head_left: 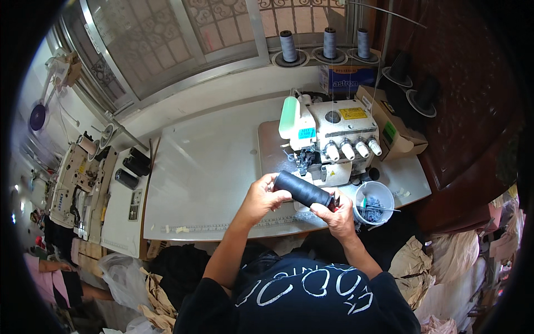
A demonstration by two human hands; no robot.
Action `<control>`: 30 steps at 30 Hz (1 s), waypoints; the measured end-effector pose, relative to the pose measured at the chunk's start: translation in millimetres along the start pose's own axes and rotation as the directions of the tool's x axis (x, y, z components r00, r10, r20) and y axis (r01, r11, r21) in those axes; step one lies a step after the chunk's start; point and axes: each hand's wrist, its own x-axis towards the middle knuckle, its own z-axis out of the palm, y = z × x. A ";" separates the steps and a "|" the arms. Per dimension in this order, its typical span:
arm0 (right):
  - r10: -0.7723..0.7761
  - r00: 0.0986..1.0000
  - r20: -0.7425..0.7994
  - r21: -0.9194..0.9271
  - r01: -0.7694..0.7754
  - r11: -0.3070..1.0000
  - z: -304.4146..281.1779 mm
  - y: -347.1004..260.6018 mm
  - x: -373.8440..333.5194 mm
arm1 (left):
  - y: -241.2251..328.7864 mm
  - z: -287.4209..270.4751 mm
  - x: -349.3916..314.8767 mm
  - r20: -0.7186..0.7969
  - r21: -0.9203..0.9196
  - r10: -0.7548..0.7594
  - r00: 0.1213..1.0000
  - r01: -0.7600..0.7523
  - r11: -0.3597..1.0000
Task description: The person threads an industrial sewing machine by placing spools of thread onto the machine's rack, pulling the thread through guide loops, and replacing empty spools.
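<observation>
A large spool of black thread [303,190] lies tilted between my two hands, above the front edge of the white sewing table [200,161]. My left hand [262,199] grips its upper left end, thumb along the near side. My right hand [336,215] closes round the lower right end. Something small and red shows by the right fingers, too little of it to name. Just beyond the spool stands a white overlock sewing machine [347,131] with its lamp lit. Right of my right hand is a white bucket [360,192] with grey thread scraps and a thin tool across it.
Three grey-blue thread cones [329,44] stand behind the machine, two black cones [425,93] at the right. A cardboard box [409,139] sits beside the machine. A second sewing machine [75,186] and black spools [136,162] are at the left. A person [50,278] is at lower left.
</observation>
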 end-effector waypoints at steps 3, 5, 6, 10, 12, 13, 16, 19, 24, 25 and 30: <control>0.094 0.994 -0.062 0.124 -0.086 0.989 -1.0 5.1 -2.7 | -3.1 5.7 -1.2 -0.038 -0.030 0.018 0.999 -0.019 0.999; 0.035 0.996 -0.087 0.095 -0.026 0.995 1.6 3.6 -2.8 | -8.8 6.6 -4.4 -0.071 -0.031 0.008 0.997 -0.010 0.999; 0.005 0.995 -0.097 0.080 0.002 0.997 4.0 3.1 -2.7 | -10.7 6.2 -7.9 -0.089 -0.031 0.004 0.996 -0.006 0.999; 0.019 0.998 -0.064 0.060 -0.015 0.998 8.4 -5.4 -2.1 | -20.9 0.5 -15.6 -0.209 -0.084 0.170 0.963 -0.191 0.978; -0.038 0.997 -0.072 0.000 0.038 0.999 11.7 -5.8 -2.1 | -16.6 3.7 -18.0 -0.206 -0.009 0.179 0.962 -0.185 0.983; -0.069 0.995 -0.069 -0.033 0.067 0.997 13.3 -5.2 -2.0 | -17.5 4.8 -17.3 -0.182 0.006 0.154 0.971 -0.155 0.988; -0.122 0.989 -0.081 0.055 0.126 0.990 22.4 -5.7 -3.8 | -15.3 14.1 -15.7 -0.165 -0.067 0.158 0.974 -0.171 0.983; -0.141 0.988 -0.069 0.037 0.144 0.989 20.0 -3.5 -5.8 | -21.1 16.6 -11.7 -0.163 -0.132 0.266 0.950 -0.288 0.949; -0.080 0.991 -0.112 0.150 0.096 0.984 16.8 0.7 -16.4 | -8.9 30.6 -19.9 -0.154 -0.159 0.271 0.950 -0.295 0.942; -0.039 0.990 -0.135 0.209 0.067 0.976 16.2 2.2 -19.3 | -7.2 34.8 -22.9 -0.163 -0.144 0.273 0.948 -0.297 0.944; 0.081 0.985 -0.153 0.474 0.001 0.880 11.5 -1.2 -26.8 | -9.0 30.9 -35.4 -0.188 -0.130 0.409 0.893 -0.436 0.891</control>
